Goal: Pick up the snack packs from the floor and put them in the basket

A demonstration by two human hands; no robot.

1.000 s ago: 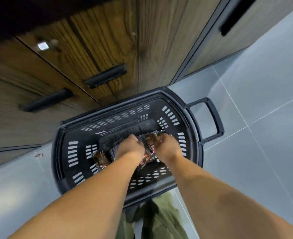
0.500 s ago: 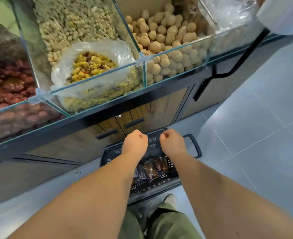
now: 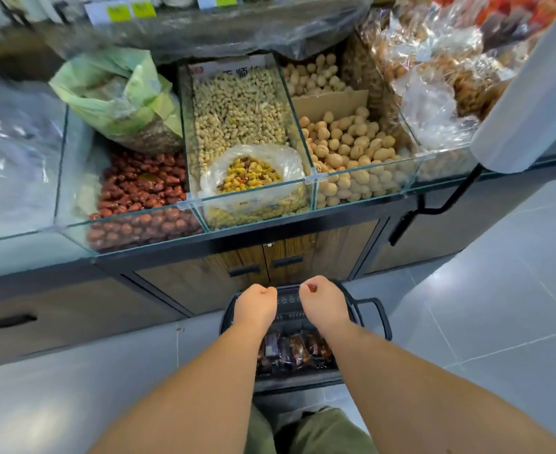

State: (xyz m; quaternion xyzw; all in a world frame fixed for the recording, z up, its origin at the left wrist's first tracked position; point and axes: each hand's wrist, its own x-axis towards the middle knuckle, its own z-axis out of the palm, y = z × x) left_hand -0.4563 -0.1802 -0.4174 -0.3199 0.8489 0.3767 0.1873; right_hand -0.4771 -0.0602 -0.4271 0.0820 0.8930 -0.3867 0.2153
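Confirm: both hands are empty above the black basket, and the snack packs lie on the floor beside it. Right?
Not quite. The head view shows the snack packs lying inside the black basket, not on the floor beside it. The rest holds: the left hand and right hand are empty above it.

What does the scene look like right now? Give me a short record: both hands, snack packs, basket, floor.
left hand: fingers curled, holding nothing, above the basket
right hand: fingers curled, holding nothing, above the basket
snack packs: several lying side by side in the basket
basket: black, standing on the floor in front of the wooden cabinet
floor: grey tiles; no pack on the parts that show
task: looks done, as far as visible
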